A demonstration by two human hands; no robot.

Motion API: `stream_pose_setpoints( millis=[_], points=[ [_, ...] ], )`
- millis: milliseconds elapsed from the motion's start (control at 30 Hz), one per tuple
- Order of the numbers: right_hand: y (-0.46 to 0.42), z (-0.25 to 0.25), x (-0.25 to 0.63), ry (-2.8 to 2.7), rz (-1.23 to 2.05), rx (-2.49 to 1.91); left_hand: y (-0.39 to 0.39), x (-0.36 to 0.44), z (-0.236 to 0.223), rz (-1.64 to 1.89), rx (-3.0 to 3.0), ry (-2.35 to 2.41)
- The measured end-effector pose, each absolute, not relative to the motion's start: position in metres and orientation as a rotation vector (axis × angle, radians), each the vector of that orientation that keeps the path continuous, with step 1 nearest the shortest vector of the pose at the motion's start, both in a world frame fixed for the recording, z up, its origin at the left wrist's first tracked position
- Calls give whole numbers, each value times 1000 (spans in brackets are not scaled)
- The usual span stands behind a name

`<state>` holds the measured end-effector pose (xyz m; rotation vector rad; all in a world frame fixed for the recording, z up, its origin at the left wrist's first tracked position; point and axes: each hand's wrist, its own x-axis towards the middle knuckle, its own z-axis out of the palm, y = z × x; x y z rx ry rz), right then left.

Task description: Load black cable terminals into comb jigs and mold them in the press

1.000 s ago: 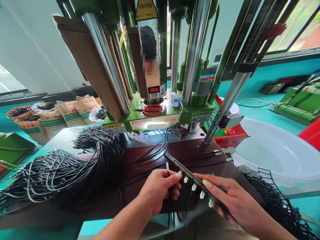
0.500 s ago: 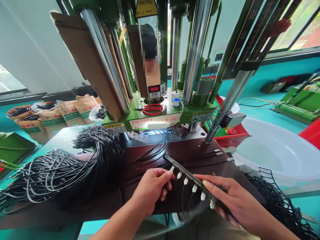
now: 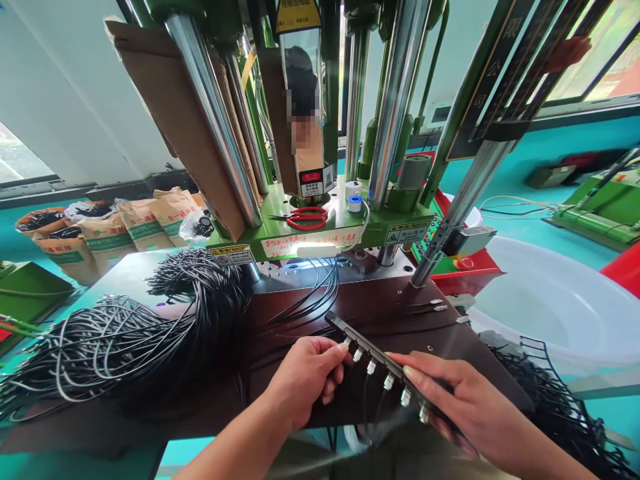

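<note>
My right hand [image 3: 450, 400] grips a long black fixture bar [image 3: 367, 350] that carries several small silver cable connectors along its near edge. My left hand [image 3: 305, 377] is closed in a pinch at the bar's far-left connector [image 3: 347, 342], thumb and forefinger pressed on it. Thin black cables hang down from the connectors below the bar. Both hands hover over the dark brown work plate [image 3: 385, 310] in front of a green moulding press [image 3: 320, 233].
A big heap of black cables [image 3: 130, 333] lies left on the plate. Red scissors [image 3: 305, 217] and tape rolls rest on the press's green base. A white tub [image 3: 555, 303] stands right, more cables [image 3: 560, 407] below it. Paper sacks [image 3: 105, 233] stand far left.
My left hand brought a loose cable end down to the bar's left end and now pinches it at the leftmost slot. The bar and right hand shifted slightly left.
</note>
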<state>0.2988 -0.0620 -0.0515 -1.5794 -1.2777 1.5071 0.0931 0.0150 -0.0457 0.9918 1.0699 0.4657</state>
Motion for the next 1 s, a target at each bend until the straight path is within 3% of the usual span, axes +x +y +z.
stream_pose_setpoints(
  millis=[233, 433, 667, 833, 1000],
  points=[
    [-60, -63, 302, -1269, 1560, -1571, 14, 90, -43, 410, 1157, 1098],
    [-46, -46, 323, -1572, 1478, -1588, 26, 64, 8, 945, 2129, 1340],
    [-10, -27, 319, -2098, 1337, -1305, 74, 86, -5, 648, 2483, 1067],
    [7, -30, 307, -2220, 1162, -1270, 98, 106, -19, 383, 2543, 1240],
    [12, -37, 304, -2180, 1108, -1333, 126, 115, -23, 389, 2573, 1298]
  ],
)
